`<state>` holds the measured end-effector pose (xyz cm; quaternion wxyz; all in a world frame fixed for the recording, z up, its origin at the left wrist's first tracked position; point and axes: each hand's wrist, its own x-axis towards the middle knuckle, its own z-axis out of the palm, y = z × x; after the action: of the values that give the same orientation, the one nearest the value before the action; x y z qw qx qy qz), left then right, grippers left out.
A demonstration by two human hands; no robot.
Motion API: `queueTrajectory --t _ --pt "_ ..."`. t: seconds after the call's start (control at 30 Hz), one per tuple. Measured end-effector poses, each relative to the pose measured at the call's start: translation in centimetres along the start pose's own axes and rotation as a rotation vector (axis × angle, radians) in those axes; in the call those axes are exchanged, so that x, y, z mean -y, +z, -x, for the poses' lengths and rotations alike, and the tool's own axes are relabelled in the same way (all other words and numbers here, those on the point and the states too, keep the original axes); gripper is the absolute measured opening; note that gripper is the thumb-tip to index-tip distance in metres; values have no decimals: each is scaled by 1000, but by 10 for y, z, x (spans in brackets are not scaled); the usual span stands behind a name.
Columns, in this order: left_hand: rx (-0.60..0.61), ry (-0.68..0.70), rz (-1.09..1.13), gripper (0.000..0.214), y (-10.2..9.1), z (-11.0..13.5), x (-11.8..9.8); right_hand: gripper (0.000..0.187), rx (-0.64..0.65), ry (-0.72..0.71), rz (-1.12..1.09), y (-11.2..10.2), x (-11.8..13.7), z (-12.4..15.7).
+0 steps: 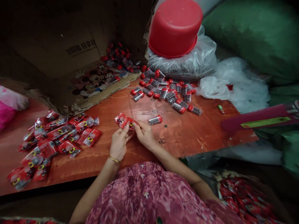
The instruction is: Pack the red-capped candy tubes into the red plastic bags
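Observation:
Both my hands pinch a small red printed plastic packet (123, 120) above the middle of the table. My left hand (118, 143), with a gold bangle at the wrist, grips its lower edge. At the packet's right end, the fingers of my right hand (144, 133) are closed on it. Just beyond my right hand lies one clear little bottle (155, 120) with a red cap and dark contents. Many similar red-capped bottles (171, 93) are scattered farther back. To the left lies a loose heap of red packets (58, 133) with clear sections.
A cardboard box (81, 67) lies open at the back left, with more bottles inside. An upturned red basin (176, 26) rests on a filled clear bag (184, 65). A magenta pole (257, 119) juts in from the right. Below right is a sack of red packets (247, 199).

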<state>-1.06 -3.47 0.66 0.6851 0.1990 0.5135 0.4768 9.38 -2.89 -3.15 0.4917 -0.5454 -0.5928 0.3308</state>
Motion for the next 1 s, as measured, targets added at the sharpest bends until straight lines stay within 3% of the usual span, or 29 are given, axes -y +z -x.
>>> queueTrajectory --t 0.17,0.23,0.33,0.43,0.53,0.6,0.7,0.83,1.0 --pt "-17 -20 42 33 1 -8 0 33 81 6 14 -10 3 -1" --pt "-33 -22 47 34 1 -11 -1 34 60 34 198 -23 2 -5" --pt "-45 -25 62 32 2 -13 -4 37 -37 103 648 -45 -7 -11" --pt "-25 -47 61 29 4 -13 -6 29 -25 50 905 -65 -22 -5" --pt "-8 -96 60 27 5 -14 -5 19 39 -124 854 -82 -37 13" --pt "-3 -128 65 27 6 -14 -3 16 -18 -172 789 -90 -44 24" --pt "-4 -166 86 24 7 -15 -1 37 -158 -142 799 -94 -50 28" --pt "-18 -194 109 19 5 -14 -2 63 -143 -55 954 -87 -52 20" --pt "-27 -194 127 15 -1 -13 -4 40 -148 66 1008 -83 -50 13"
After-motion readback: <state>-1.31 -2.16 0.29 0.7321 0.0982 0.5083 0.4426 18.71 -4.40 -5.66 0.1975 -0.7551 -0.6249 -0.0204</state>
